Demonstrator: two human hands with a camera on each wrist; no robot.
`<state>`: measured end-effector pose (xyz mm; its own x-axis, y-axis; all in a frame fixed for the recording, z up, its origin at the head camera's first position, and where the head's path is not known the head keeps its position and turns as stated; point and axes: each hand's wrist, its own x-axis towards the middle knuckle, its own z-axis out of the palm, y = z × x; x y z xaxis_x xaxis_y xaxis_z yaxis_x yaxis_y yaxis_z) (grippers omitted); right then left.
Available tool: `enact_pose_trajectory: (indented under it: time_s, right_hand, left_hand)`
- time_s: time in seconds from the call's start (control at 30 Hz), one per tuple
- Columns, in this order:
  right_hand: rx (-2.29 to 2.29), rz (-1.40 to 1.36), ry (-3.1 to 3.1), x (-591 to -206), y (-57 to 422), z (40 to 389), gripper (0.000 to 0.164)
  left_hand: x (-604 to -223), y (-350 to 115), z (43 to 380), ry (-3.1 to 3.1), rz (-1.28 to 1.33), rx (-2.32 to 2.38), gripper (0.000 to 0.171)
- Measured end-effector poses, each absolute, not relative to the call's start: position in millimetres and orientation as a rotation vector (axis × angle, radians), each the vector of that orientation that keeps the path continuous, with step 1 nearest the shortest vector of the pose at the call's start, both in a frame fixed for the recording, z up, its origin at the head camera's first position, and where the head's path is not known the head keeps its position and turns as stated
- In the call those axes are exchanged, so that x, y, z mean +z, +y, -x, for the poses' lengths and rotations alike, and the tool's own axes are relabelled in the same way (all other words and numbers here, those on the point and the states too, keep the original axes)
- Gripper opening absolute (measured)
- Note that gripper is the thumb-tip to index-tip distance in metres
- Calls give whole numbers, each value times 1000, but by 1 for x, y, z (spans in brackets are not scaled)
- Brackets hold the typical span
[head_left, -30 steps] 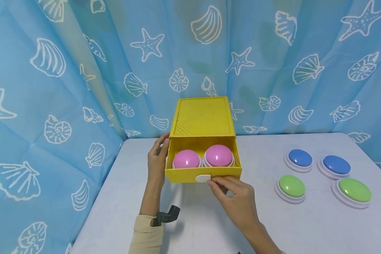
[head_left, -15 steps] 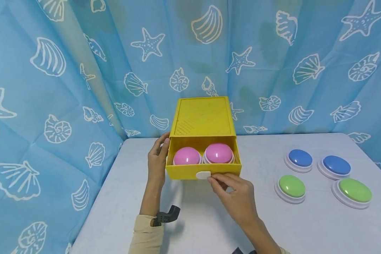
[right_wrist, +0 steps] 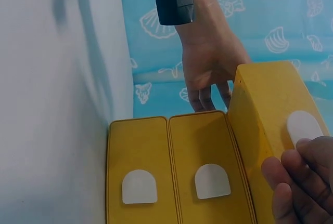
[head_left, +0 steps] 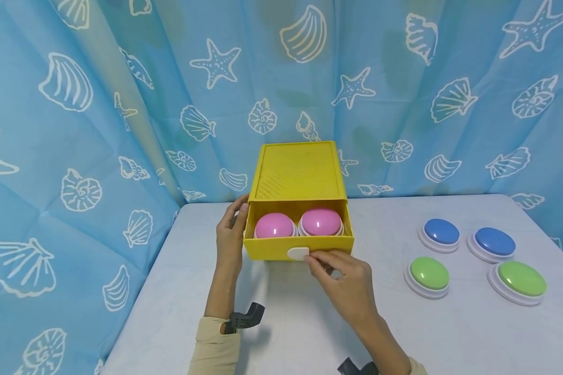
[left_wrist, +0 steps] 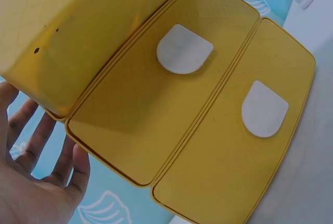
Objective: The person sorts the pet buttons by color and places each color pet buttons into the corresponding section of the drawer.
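A yellow drawer cabinet [head_left: 302, 172] stands at the back of the table, its top drawer [head_left: 262, 250] pulled partly out. Inside that drawer sit two pink dome push lights [head_left: 275, 226] with white bases, side by side. My right hand [head_left: 349, 281] holds the white drawer handle [head_left: 298, 253] at its right edge, thumb and fingertips together there. My left hand [head_left: 230, 239] rests along the cabinet's left side, its fingers reaching back. In the left wrist view, two lower drawers [left_wrist: 125, 130] with white handles [left_wrist: 184, 50] are flush below the pulled-out one.
To the right on the white table [head_left: 291, 333] are two blue push lights [head_left: 442, 232] and, nearer, two green ones [head_left: 429, 273]. A blue curtain [head_left: 169, 78] with white shells and starfish hangs behind and along the left.
The top drawer has slid a little way back into the cabinet, carrying the pink push lights, with my right hand following on its handle. My left hand stays at the cabinet's side.
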<state>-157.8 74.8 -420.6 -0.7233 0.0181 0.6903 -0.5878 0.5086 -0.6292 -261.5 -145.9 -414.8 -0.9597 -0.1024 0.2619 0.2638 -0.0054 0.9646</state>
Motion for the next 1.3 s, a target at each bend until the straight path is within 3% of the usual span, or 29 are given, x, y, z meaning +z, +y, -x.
enact_pose_trajectory:
  time_s: [0.73,1.3]
  right_hand:
    - [1157,-513,-2018,-422,74,177,11]
    - [1189,-504,-2018,-425,75,184,14]
  left_hand:
    - [-425,-148,267,-2007,190,-2026,47]
    - [-424,-148,267,-1977,214,-2058,42]
